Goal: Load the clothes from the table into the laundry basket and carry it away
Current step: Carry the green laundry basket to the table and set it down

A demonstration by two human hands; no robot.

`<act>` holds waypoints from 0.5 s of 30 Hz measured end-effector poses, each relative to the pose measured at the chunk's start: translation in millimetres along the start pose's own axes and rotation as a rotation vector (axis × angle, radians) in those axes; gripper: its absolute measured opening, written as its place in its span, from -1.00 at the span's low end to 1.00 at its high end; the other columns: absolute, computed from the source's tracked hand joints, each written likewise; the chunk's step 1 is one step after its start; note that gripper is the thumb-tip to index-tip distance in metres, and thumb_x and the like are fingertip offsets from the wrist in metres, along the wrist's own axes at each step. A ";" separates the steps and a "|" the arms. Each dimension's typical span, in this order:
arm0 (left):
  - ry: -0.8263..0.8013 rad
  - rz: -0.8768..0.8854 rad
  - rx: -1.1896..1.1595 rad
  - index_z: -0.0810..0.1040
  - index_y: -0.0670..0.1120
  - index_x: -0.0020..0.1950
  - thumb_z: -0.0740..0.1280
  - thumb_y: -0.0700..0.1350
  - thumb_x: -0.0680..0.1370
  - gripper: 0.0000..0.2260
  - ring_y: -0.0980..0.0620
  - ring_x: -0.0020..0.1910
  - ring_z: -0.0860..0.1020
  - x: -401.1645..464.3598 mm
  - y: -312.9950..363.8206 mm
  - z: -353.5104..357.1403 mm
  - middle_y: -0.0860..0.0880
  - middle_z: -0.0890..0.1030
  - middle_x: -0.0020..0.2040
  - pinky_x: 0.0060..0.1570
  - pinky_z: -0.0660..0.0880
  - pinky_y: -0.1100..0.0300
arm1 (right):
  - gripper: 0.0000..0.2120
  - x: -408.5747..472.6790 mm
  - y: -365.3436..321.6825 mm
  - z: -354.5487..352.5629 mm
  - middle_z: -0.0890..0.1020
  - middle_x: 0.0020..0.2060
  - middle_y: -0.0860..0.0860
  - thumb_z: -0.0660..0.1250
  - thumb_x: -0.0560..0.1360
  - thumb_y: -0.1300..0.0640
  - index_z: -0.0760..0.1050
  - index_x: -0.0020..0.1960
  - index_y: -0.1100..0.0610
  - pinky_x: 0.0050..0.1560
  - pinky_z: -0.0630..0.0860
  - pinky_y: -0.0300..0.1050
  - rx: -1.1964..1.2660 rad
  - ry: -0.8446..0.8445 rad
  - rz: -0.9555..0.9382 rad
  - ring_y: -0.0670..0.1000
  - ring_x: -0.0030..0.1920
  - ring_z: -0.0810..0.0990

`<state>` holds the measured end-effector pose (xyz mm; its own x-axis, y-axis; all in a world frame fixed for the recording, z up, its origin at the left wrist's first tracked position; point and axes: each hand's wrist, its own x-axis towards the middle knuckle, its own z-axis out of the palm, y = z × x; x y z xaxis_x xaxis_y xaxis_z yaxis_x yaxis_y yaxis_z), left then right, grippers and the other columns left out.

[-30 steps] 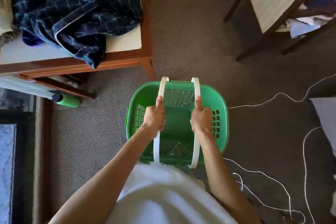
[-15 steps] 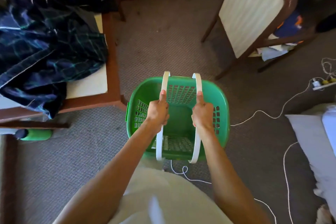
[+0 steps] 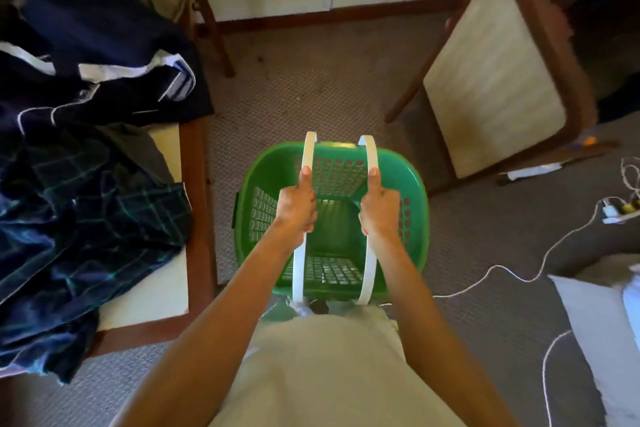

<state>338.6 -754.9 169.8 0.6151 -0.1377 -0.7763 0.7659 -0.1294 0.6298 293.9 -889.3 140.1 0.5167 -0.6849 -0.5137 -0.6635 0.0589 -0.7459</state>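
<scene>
A green laundry basket [image 3: 414, 194] with two white strap handles hangs in front of me over the carpet, and nothing lies inside it. My left hand [image 3: 297, 206] grips the left white handle [image 3: 308, 152], thumb along the top. My right hand [image 3: 379, 206] grips the right white handle [image 3: 370, 149] the same way. On the left stands the wooden table [image 3: 195, 184], right beside the basket. A heap of dark clothes covers it: a navy plaid garment [image 3: 79, 218] and a navy piece with white stripes [image 3: 104, 55].
A wooden chair with a pale woven seat [image 3: 491, 80] stands at the right rear. White cords [image 3: 512, 274] and a power strip [image 3: 620, 210] trail over the carpet on the right. A grey cushion [image 3: 599, 329] lies at the lower right. The wall and skirting board close the far side.
The view has moved forward alongside the table: the clothes heap now fills the left side and the chair is nearer. Both hands keep the same hold on the basket handles.
</scene>
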 end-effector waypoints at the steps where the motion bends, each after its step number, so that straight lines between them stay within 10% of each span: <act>1: 0.009 0.005 -0.008 0.28 0.00 -0.35 0.11 0.28 0.65 -0.52 0.09 -0.58 0.16 13.5 14.1 2.2 0.06 0.25 -0.51 -0.57 0.07 0.25 | -0.40 14.2 -12.9 7.3 0.50 -0.43 0.04 0.10 0.60 -0.31 0.43 -0.35 0.14 -0.33 0.42 -0.01 -0.005 -0.014 -0.008 0.11 -0.39 0.51; 15: 0.184 0.087 -0.161 0.30 0.00 -0.35 0.14 0.25 0.65 -0.53 0.13 -0.63 0.20 201.9 263.6 43.4 0.05 0.25 -0.51 -0.60 0.08 0.29 | -0.43 260.6 -237.1 105.6 0.40 -0.45 0.02 0.11 0.58 -0.35 0.36 -0.36 0.08 -0.35 0.31 -0.02 -0.041 -0.205 -0.083 0.06 -0.41 0.38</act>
<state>656.6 -859.4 180.3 0.6925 0.0409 -0.7203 0.7194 0.0353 0.6937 643.1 -1005.0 138.3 0.6666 -0.5240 -0.5301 -0.6335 -0.0235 -0.7734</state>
